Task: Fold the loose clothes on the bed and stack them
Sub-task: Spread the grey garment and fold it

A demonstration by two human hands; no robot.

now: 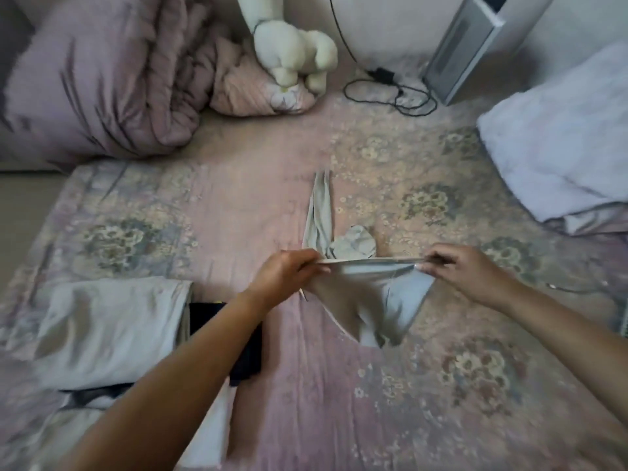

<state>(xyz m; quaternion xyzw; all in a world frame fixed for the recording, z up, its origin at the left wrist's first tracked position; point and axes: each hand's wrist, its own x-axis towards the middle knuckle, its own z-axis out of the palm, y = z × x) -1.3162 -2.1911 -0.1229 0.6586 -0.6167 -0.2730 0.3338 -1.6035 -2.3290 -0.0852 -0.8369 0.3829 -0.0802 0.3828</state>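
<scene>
Both forearms run out of frame at the bottom edge. The left forearm (190,362) hides much of a dark garment (249,348) beside the folded grey garment (108,324), so its shape cannot be told. The hanging part of the pale grey garment (370,300) is motion-blurred; its type is unclear. The plush toy (292,49), the white appliance (472,39) and the rolled quilt (95,79) are cut off at the top, the white blanket (560,141) at the right

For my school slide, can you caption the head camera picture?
Left hand and right hand stretch a pale grey garment above the floral bedsheet.
</scene>
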